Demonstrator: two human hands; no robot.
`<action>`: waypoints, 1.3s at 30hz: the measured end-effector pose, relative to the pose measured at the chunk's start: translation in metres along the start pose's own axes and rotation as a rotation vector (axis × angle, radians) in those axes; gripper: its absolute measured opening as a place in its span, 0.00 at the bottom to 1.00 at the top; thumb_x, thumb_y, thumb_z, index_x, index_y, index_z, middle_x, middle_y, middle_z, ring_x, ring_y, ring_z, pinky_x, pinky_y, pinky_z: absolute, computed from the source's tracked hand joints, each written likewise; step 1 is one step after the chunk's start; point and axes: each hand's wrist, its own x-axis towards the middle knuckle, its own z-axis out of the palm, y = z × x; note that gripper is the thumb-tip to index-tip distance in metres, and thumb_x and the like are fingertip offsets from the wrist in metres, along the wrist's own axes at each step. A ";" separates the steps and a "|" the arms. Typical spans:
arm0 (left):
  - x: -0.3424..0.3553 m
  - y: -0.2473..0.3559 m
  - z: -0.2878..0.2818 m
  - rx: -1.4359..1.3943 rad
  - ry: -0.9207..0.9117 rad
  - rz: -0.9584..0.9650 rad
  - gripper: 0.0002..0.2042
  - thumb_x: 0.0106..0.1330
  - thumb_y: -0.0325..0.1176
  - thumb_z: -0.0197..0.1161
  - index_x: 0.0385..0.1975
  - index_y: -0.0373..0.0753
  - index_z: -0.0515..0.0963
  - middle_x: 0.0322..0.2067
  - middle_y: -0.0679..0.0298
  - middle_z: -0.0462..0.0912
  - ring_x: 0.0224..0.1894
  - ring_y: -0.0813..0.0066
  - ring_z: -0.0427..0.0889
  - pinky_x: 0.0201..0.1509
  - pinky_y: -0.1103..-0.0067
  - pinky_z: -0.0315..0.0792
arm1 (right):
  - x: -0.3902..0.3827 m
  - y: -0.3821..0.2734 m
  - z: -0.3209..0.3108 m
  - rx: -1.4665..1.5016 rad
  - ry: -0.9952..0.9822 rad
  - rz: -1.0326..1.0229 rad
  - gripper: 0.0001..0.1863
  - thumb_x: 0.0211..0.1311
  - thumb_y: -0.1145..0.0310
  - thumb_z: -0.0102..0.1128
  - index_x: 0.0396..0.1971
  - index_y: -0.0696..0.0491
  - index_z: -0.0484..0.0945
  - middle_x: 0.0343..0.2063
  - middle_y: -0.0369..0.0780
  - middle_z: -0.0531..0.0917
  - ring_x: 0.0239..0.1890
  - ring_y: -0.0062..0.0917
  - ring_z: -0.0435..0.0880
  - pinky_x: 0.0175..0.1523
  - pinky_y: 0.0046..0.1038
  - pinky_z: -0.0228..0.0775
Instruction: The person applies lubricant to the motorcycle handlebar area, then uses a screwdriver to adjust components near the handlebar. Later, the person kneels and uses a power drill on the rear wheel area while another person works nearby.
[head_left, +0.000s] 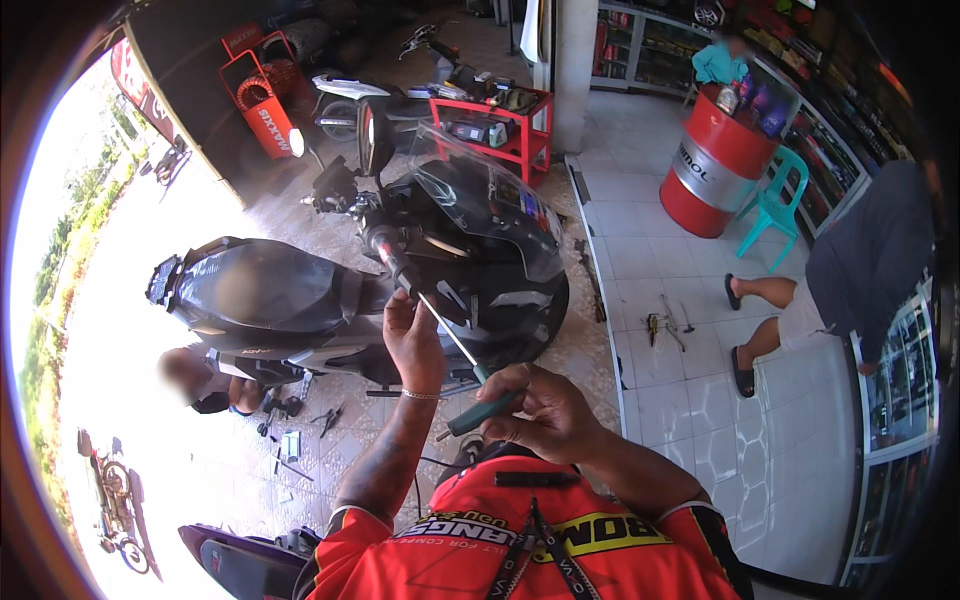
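A black scooter (262,288) stands crosswise before me, its handlebar grip (392,258) pointing toward me. My left hand (412,340) is closed at the outer end of that grip, fingers pinched around it; exactly what lies under the fingertips is hidden. In my right hand (548,412) is a T-handle hex key with a green handle (484,412). Its long metal shaft (450,334) slants up and left past my left fingers to the handlebar end. From the handle's lower end juts a short metal tip.
A person (190,375) is low beside the scooter's left side, with tools (328,420) on the tiles. Another person (860,270) is at the right by glass cases. A red cart (535,140), a red drum (690,205) and a teal chair (775,205) stand farther off.
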 end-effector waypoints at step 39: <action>0.002 -0.004 -0.005 -0.042 -0.043 0.073 0.14 0.66 0.19 0.64 0.48 0.37 0.70 0.42 0.65 0.81 0.43 0.79 0.82 0.47 0.84 0.75 | -0.004 0.001 -0.002 -0.376 -0.079 -0.093 0.34 0.57 0.66 0.75 0.63 0.52 0.70 0.52 0.50 0.80 0.45 0.31 0.86 0.39 0.28 0.80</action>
